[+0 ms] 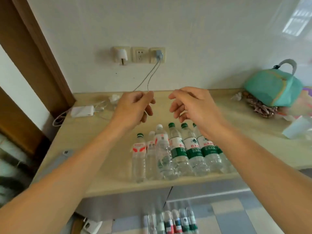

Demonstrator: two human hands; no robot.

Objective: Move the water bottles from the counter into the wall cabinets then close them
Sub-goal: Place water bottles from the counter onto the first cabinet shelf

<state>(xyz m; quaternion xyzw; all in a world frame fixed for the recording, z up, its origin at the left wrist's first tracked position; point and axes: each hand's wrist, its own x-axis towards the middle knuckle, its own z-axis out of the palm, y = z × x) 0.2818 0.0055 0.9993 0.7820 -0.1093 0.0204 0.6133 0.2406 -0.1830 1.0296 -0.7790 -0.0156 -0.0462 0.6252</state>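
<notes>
Standing in a row near the front edge of the counter (94, 179), the water bottles (175, 152) are partly hidden: the right forearm covers the rightmost one. Both hands hover above and behind the row. The left hand (133, 108) has curled fingers, seemingly pinching a thin grey cable (148, 78) that hangs from the wall socket (157, 54) behind the row. The right hand (192, 107) holds nothing, fingers loosely bent. Below the row, more bottles (173, 222) appear blurred, contents indistinct.
</notes>
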